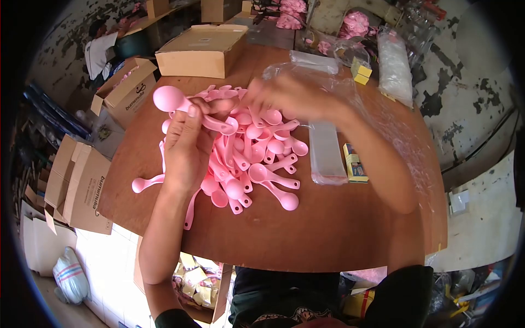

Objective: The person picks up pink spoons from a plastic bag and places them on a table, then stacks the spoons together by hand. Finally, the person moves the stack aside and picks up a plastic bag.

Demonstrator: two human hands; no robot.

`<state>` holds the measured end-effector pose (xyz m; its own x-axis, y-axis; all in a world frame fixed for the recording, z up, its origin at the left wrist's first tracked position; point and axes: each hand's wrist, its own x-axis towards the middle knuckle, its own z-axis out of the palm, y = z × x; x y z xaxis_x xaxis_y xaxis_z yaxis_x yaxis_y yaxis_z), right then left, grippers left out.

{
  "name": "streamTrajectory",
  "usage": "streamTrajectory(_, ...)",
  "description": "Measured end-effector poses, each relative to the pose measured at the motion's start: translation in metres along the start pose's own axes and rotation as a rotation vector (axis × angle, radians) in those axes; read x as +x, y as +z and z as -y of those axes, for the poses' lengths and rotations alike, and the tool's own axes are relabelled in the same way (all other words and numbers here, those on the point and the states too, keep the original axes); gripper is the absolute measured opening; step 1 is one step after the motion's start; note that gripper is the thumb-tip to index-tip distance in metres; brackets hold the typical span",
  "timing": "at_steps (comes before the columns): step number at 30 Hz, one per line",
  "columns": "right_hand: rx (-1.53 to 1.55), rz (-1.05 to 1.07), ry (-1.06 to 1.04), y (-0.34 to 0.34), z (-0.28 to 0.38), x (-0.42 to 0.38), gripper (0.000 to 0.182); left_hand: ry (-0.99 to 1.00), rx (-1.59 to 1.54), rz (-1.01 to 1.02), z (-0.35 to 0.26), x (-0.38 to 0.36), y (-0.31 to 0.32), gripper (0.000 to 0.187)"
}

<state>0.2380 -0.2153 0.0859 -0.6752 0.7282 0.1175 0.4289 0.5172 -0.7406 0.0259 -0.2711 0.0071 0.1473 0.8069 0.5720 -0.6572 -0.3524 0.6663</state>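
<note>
Pink plastic spoons (234, 188) lie in a loose pile on the brown table (229, 240). My left hand (188, 128) is closed on a pink spoon (170, 99), whose round bowl points to the upper left, above the pile's left side. Over the back of the pile is my right hand (284, 97), smeared by motion, so its fingers and anything in them are hidden. Clear plastic bags (327, 153) lie right of the pile, beside a small yellow and blue box (355, 164).
A cardboard box (202, 52) stands at the table's back left. Open cartons (79, 186) are on the left. A roll of clear plastic (394, 68) and yellow boxes (361, 71) are at the back right. Another person (101, 52) is at the far upper left.
</note>
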Motion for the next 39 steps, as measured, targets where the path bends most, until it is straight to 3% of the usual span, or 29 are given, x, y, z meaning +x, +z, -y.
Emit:
streamTrajectory(1,0.042,-0.049,0.173,-0.027,-0.006,0.003,0.046,-0.031,-0.058,-0.095,-0.005,0.000,0.010,0.023)
streamTrajectory(3,-0.106,-0.239,0.081,-0.078,-0.084,0.021,0.035,-0.045,-0.088,-0.081,-0.005,0.000,0.001,0.023)
streamTrajectory(5,-0.438,-0.176,0.274,-0.111,-0.148,0.023,0.036,-0.058,-0.115,-0.060,-0.004,0.001,-0.003,0.023)
streamTrajectory(6,-0.440,-0.177,0.273,-0.115,-0.175,0.012,0.036,-0.087,-0.114,-0.082,-0.003,0.001,-0.004,0.023)
streamTrajectory(8,-0.539,0.138,0.184,-0.118,-0.210,0.001,0.061,-0.108,-0.112,-0.105,-0.003,0.002,-0.005,0.023)
streamTrajectory(9,-0.542,0.142,0.181,-0.113,-0.199,-0.002,0.061,-0.134,-0.091,-0.130,-0.003,0.002,-0.005,0.023)
streamTrajectory(11,-0.461,0.316,0.520,-0.096,-0.166,-0.008,0.085,-0.160,-0.071,-0.160,-0.002,0.002,-0.006,0.023)
streamTrajectory(12,-0.461,0.317,0.520,-0.093,-0.171,-0.005,0.085,-0.171,-0.065,-0.157,-0.001,0.002,-0.005,0.023)
streamTrajectory(15,-0.440,0.249,0.378,-0.085,-0.206,0.000,0.094,-0.194,-0.015,-0.170,0.002,0.003,-0.004,0.025)
streamTrajectory(17,-0.842,0.148,-0.104,-0.089,-0.227,0.007,0.096,-0.195,0.028,-0.188,0.004,0.002,-0.003,0.026)
streamTrajectory(18,-0.843,0.148,-0.106,-0.088,-0.211,0.010,0.096,-0.202,0.028,-0.204,0.004,0.003,-0.003,0.026)
streamTrajectory(20,-0.726,0.381,0.482,-0.082,-0.157,0.020,0.094,-0.205,0.031,-0.223,0.002,0.003,-0.005,0.026)
streamTrajectory(22,-0.863,0.351,0.366,-0.082,-0.175,0.024,0.089,-0.210,-0.034,-0.159,0.000,0.003,-0.007,0.024)
streamTrajectory(26,-1.097,0.280,0.039,-0.093,-0.234,0.027,0.073,-0.222,0.028,-0.239,-0.001,0.004,0.001,0.023)
streamTrajectory(27,-1.098,0.282,0.042,-0.089,-0.213,0.023,0.073,-0.223,0.024,-0.236,-0.001,0.004,0.001,0.022)
streamTrajectory(29,-0.822,0.287,0.537,-0.076,-0.142,0.010,0.062,-0.223,0.015,-0.232,-0.001,0.003,0.002,0.021)
streamTrajectory(33,-0.827,0.242,0.530,-0.080,-0.181,-0.002,0.053,-0.235,0.030,-0.230,-0.002,0.002,0.003,0.020)
streamTrajectory(35,-0.787,0.130,0.344,-0.088,-0.218,-0.008,0.049,-0.233,0.026,-0.233,-0.002,0.002,0.003,0.020)
streamTrajectory(39,-0.463,-0.001,0.517,-0.098,-0.129,-0.025,0.049,-0.222,0.024,-0.244,-0.006,0.003,0.001,0.020)
